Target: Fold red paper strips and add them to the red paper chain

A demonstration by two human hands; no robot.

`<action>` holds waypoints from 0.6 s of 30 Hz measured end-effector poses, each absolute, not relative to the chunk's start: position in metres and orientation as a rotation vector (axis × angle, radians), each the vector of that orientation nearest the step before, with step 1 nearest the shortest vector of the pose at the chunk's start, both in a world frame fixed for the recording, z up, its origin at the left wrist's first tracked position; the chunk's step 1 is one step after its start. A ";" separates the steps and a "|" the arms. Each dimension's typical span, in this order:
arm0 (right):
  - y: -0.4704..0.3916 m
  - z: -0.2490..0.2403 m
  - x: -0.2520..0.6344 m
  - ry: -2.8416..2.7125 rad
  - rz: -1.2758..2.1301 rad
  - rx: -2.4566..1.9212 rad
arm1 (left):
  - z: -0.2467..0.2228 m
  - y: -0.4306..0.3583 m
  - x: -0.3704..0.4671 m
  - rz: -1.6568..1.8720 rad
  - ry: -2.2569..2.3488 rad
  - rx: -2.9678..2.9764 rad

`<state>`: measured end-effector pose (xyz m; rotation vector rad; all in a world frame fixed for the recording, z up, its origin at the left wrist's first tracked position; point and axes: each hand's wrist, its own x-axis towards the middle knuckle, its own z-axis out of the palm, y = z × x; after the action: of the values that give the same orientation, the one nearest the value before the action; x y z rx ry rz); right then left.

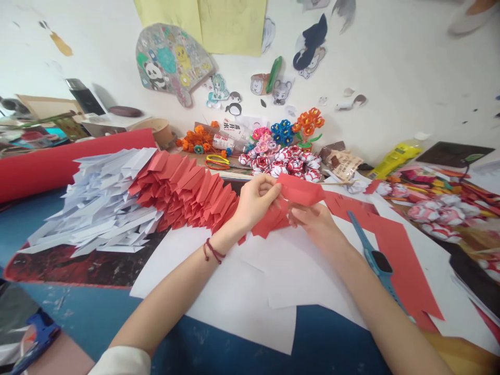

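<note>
A small red paper piece [300, 189] is held up above the white sheets [238, 281]. My left hand [258, 200] pinches its left end between thumb and fingers. My right hand [312, 221] is at its lower right side, with fingers partly curled against the paper. Below and between the hands lie more red paper pieces [269, 224]. To the left, folded red pieces [187, 187] stand in a dense row beside a heap of folded white pieces [105, 203].
A blue watch [380, 260] lies on red sheets [406, 260] at the right. Behind are red-and-white paper flowers [289, 161] and a yellow bottle [398, 156]. A red roll [74, 161] is at the left, blue scissors [41, 336] at the lower left.
</note>
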<state>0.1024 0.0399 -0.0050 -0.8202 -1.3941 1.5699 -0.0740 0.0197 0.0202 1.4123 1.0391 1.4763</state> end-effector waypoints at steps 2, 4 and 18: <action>0.040 -0.005 0.104 -1.342 1.514 -0.850 | 0.020 0.020 -0.073 1.458 0.980 1.371; 0.039 -0.005 0.105 -1.291 1.451 -0.872 | 0.021 0.019 -0.071 1.400 0.970 1.372; 0.036 -0.004 0.103 -1.502 1.162 -0.946 | 0.014 0.016 -0.066 1.163 1.277 1.799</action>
<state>0.1026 0.0359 -0.0035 -0.9456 -1.5020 1.1618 -0.0657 0.0163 0.0136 1.7992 1.2774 1.1626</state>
